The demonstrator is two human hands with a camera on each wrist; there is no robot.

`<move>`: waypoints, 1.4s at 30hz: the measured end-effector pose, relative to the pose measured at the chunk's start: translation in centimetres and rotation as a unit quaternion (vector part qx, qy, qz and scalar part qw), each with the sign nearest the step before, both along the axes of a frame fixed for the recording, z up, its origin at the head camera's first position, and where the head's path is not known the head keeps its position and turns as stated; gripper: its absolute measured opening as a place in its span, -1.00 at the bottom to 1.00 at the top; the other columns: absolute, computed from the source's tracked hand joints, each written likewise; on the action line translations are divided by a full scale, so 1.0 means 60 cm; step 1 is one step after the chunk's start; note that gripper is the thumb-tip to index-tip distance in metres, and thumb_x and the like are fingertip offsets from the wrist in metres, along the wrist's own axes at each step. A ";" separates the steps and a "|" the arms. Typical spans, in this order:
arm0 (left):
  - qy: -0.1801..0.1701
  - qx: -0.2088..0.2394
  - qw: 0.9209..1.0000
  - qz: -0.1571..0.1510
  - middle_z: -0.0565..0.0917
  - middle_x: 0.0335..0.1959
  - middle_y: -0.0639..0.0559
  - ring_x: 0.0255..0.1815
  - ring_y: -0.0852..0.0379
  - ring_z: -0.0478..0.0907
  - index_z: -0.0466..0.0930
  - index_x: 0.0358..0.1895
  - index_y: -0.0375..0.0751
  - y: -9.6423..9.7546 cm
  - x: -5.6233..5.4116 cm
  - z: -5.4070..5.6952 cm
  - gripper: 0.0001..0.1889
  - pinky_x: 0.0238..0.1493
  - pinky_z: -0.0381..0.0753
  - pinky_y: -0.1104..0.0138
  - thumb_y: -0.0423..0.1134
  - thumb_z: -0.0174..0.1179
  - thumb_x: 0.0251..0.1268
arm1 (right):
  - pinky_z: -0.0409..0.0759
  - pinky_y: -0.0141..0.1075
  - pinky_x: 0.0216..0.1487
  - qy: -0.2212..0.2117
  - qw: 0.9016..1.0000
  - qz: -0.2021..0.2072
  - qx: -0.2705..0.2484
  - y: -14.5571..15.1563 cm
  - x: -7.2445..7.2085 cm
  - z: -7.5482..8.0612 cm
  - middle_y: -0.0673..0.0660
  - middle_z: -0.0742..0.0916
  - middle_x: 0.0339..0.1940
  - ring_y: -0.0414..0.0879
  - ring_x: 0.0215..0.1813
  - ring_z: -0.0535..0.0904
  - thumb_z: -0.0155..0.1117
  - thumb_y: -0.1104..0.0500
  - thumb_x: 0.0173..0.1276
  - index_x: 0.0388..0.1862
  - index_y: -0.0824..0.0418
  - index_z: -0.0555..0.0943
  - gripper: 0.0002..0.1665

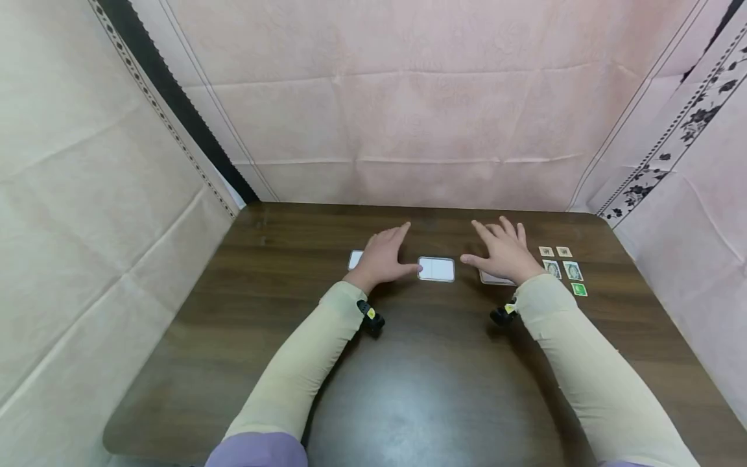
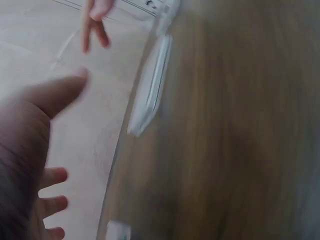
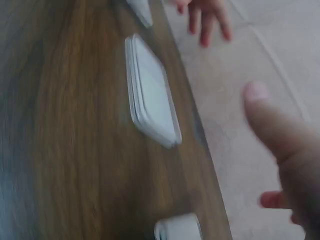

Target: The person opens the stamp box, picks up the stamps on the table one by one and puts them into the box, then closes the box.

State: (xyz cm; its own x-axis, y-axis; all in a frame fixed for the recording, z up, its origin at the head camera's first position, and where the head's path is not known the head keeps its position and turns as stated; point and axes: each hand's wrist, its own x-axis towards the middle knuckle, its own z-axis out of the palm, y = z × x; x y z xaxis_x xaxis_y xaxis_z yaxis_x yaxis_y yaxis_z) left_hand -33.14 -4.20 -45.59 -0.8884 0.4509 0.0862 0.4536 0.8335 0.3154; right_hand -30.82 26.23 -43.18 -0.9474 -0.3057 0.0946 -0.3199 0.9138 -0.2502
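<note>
Both hands are raised over the table with fingers spread and nothing held. A stack of white rectangular pieces with clear edges [image 1: 436,269] lies between them; the right wrist view shows its layers [image 3: 154,92]. My left hand [image 1: 382,258] has its thumb tip right at the stack's left end in the head view, and its palm partly hides a second white rectangle [image 1: 354,259]. Beneath my right hand [image 1: 504,251] lies a third white rectangle [image 1: 495,279], mostly covered in the head view. Its thumb points toward the middle stack.
Right of the right hand lie several small stamp-like squares: a green one [image 1: 579,289], portrait ones [image 1: 572,270] and smaller pale ones [image 1: 546,251]. The brown wooden table [image 1: 262,324] is bordered by pale hanging cloth [image 1: 408,117] at the back and sides.
</note>
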 end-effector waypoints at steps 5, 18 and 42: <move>-0.046 0.024 0.999 -0.015 0.20 0.60 -0.01 0.59 -0.04 0.12 -0.08 0.66 0.03 0.028 0.011 -0.012 0.11 0.56 0.07 0.05 0.32 0.35 0.15 | -0.33 0.40 0.46 -0.014 1.000 0.017 0.001 -0.025 0.007 -0.014 0.44 0.44 0.41 0.44 0.51 0.06 0.32 -0.40 0.27 0.64 0.19 0.12 0.18; -0.083 0.044 0.996 -0.009 0.38 0.49 0.01 0.51 -0.03 0.23 0.11 0.62 0.11 0.060 0.014 -0.025 -0.04 0.38 0.40 0.04 0.05 0.45 0.19 | -0.14 0.37 0.42 -0.054 0.998 0.013 -0.015 -0.069 0.015 -0.054 0.20 0.68 0.01 0.39 0.36 0.26 0.44 -0.35 0.19 0.61 0.23 0.18 0.21; -0.059 0.018 0.998 -0.009 0.60 0.26 0.06 0.28 0.05 0.47 0.20 0.57 0.03 0.055 0.012 -0.025 -0.17 0.30 0.48 0.12 0.04 0.37 0.30 | 0.23 0.27 0.21 -0.105 0.994 0.019 -0.017 -0.099 0.015 -0.043 0.36 0.61 0.23 0.30 0.15 0.39 0.38 -0.02 0.40 0.43 0.26 0.45 -0.28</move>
State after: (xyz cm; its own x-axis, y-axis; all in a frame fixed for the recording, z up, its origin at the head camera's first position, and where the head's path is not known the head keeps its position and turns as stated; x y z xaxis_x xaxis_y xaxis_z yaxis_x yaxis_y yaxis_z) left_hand -32.41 -0.91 -47.08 -0.8849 0.4657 -0.0029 0.4265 0.8129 0.3965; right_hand -29.89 20.28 -45.77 -0.9353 -0.3411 -0.0940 -0.2907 0.8924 -0.3452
